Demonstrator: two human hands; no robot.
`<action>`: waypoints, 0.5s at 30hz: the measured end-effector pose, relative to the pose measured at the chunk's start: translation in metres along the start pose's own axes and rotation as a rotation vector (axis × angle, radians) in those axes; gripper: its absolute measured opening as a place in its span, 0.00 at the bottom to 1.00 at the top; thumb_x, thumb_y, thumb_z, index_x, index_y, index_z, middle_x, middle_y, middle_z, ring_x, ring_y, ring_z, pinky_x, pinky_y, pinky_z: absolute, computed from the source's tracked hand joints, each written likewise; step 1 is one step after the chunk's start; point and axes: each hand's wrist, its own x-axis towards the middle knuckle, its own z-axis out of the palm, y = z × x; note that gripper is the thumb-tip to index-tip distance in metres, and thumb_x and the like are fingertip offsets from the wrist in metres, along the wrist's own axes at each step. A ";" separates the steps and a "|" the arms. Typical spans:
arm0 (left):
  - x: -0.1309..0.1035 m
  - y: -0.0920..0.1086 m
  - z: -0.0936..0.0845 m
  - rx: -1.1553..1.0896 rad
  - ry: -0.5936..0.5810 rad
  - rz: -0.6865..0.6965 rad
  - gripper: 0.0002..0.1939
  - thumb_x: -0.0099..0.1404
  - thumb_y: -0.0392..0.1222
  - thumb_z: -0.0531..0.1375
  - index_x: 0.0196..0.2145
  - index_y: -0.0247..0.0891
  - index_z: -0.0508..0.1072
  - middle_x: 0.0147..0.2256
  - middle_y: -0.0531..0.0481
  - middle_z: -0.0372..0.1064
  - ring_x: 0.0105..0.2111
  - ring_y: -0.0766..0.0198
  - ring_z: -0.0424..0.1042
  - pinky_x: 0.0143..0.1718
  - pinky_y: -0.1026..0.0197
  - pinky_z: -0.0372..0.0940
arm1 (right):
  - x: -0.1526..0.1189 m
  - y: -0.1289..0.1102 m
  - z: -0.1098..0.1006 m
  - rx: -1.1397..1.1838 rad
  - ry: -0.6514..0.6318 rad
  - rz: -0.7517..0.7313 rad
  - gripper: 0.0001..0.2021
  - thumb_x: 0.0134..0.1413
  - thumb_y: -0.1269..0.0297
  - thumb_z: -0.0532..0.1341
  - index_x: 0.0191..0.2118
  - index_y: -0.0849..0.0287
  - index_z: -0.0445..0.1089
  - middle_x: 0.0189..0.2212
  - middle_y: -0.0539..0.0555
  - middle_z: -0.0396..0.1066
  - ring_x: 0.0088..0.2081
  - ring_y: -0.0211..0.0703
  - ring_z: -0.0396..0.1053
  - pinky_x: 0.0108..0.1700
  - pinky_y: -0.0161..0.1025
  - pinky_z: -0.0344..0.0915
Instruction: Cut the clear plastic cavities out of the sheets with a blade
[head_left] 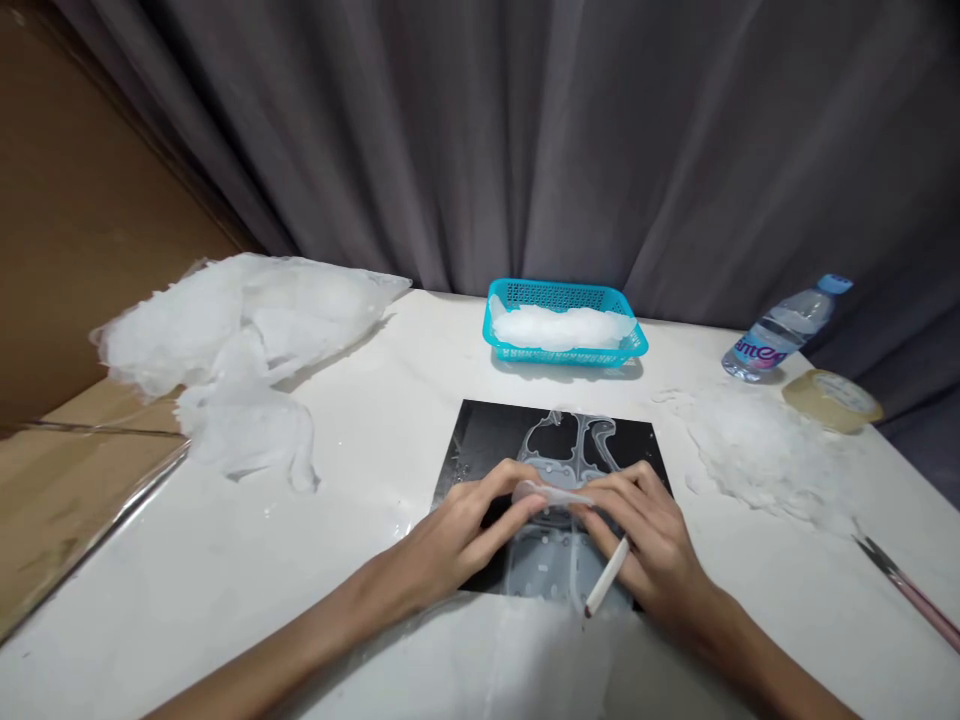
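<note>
A thin, translucent whitish piece (553, 494), soft-looking, is pinched at its left end by my left hand (484, 515), thumb against fingers. At its right end, my right hand (645, 525) closes on it with the fingertips. A slim white stick-like tool (609, 575) with a dark tip is tucked in the same right hand, pointing down toward me. Below both hands, a clear moulded sheet (544, 570) with raised outlines and small bumps lies on a black board (480, 440). My fingers hide part of the sheet's middle.
A blue plastic basket (566, 357) with white translucent pieces stands behind the board. To the left lies a plastic bag (300, 300) of similar pieces beside cardboard (97, 500). On the right are a scrap pile (765, 450), a water bottle (784, 330), a tape roll (832, 400) and pointed metal tweezers (904, 585).
</note>
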 end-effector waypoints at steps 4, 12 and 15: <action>-0.001 -0.001 0.001 0.016 0.014 0.044 0.09 0.79 0.43 0.56 0.52 0.44 0.73 0.46 0.52 0.78 0.45 0.62 0.79 0.49 0.62 0.69 | 0.002 -0.006 0.000 -0.009 0.016 -0.031 0.07 0.68 0.74 0.62 0.47 0.60 0.74 0.36 0.56 0.78 0.37 0.46 0.67 0.39 0.44 0.70; -0.001 -0.003 0.001 -0.034 0.009 0.114 0.09 0.79 0.40 0.56 0.52 0.43 0.73 0.49 0.51 0.79 0.50 0.62 0.79 0.52 0.62 0.71 | 0.000 -0.001 0.002 -0.037 -0.012 -0.032 0.11 0.67 0.76 0.61 0.51 0.60 0.74 0.39 0.57 0.79 0.38 0.47 0.68 0.41 0.44 0.70; 0.000 -0.001 0.001 -0.044 0.029 0.131 0.10 0.79 0.39 0.56 0.53 0.43 0.74 0.49 0.51 0.79 0.49 0.63 0.79 0.52 0.62 0.71 | 0.000 0.001 0.003 -0.047 -0.024 -0.008 0.09 0.68 0.74 0.61 0.49 0.59 0.75 0.39 0.57 0.78 0.38 0.48 0.67 0.41 0.44 0.70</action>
